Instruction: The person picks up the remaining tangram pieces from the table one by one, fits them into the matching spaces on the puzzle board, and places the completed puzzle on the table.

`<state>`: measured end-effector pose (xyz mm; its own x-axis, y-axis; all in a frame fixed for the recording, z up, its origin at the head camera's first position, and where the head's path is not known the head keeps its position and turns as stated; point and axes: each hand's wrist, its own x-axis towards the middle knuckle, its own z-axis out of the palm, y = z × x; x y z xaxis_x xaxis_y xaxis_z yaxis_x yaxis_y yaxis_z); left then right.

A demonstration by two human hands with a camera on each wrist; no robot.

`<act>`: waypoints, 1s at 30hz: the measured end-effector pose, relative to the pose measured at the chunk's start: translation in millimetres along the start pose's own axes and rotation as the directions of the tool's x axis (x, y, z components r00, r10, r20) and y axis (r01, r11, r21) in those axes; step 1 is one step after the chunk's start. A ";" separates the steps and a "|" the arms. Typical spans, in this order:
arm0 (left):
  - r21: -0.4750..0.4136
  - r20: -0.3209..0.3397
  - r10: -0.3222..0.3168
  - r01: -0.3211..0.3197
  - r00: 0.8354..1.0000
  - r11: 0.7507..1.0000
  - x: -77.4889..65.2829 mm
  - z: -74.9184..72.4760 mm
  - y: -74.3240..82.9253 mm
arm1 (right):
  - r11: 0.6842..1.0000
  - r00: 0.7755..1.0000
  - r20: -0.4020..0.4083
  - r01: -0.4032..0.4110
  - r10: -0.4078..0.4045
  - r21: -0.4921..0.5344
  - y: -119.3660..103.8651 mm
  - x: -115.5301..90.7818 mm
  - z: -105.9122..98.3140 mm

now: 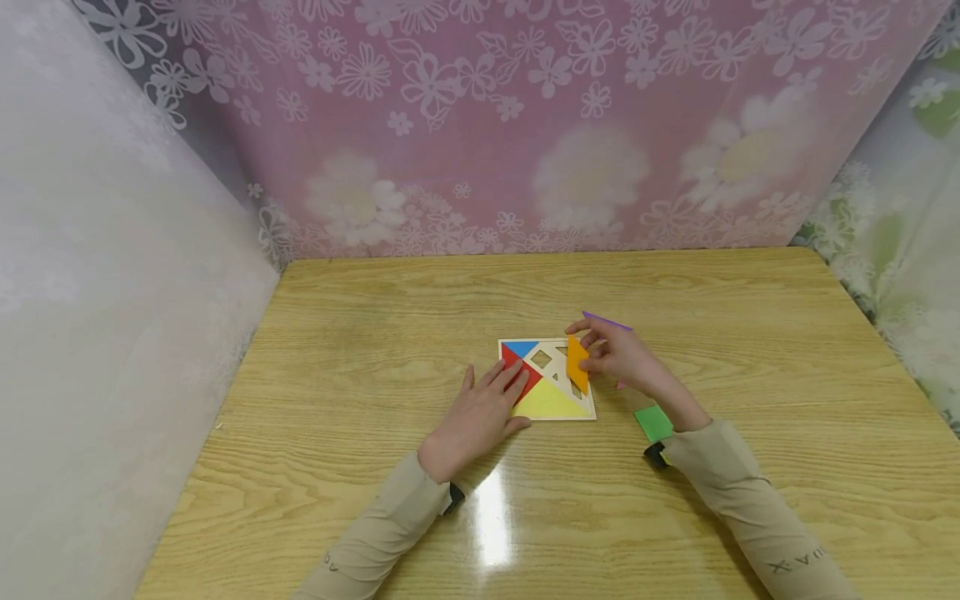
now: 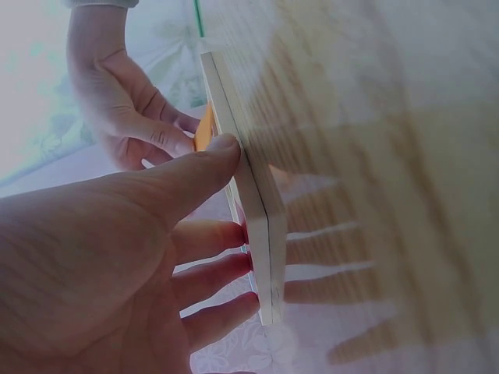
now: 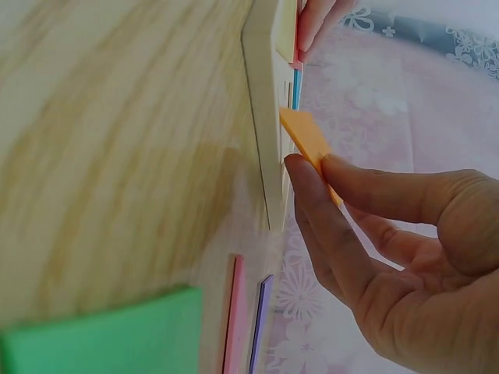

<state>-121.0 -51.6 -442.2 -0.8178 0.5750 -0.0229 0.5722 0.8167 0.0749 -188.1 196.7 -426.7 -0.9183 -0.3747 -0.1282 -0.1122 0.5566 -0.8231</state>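
A square wooden tangram board [image 1: 551,414] lies on the table, with a blue triangle [image 1: 519,348], a red triangle [image 1: 528,385] and a yellow triangle [image 1: 551,402] set in it. Bare cutouts show on its right half. The left hand [image 1: 480,414] rests on the board's left side, fingers spread over the red triangle, thumb at the near edge. Between thumb and fingers the right hand [image 1: 618,354] pinches an orange parallelogram piece [image 1: 577,365], tilted over the board's right side. In the right wrist view the orange piece [image 3: 309,140] has one end right at the board's face.
Right of the board lie a green piece [image 1: 653,424], a purple piece [image 1: 607,320] and a pink piece [image 3: 234,319], mostly hidden behind the right hand in the head view. A floral curtain [image 1: 525,167] hangs behind the wooden table [image 1: 360,333].
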 end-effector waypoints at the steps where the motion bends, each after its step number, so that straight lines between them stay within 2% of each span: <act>1: 0.001 -0.002 0.001 -0.001 1.000 1.000 -0.3 -0.1 0.1 | 1.000 1.000 0.003 -0.011 0.011 -0.003 -0.3 -0.5 -0.1; 7: 0.006 -0.001 0.000 0.000 1.000 1.000 0.2 0.7 -0.3 | 0.997 0.998 0.036 -0.048 0.050 -0.053 0.3 -3.7 0.3; 15: 0.010 -0.005 0.000 0.000 1.000 1.000 0.5 1.6 -0.5 | 0.983 0.999 0.053 0.011 -0.002 -0.182 0.2 -6.5 3.9; 23: 0.006 -0.012 0.000 0.000 1.000 1.000 0.1 2.4 -0.7 | 0.973 0.994 0.090 0.073 -0.054 -0.220 -3.4 -7.0 7.0; 30: 0.000 -0.010 -0.001 0.001 1.000 1.000 -0.8 1.7 -0.3 | 0.944 0.987 0.126 0.130 -0.095 -0.305 -1.4 -5.0 9.5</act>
<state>-120.4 -52.3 -443.9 -0.8192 0.5734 -0.0128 0.5710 0.8175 0.0752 -179.7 190.8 -430.1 -0.8482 -0.5163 -0.1182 -0.3406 0.7026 -0.6248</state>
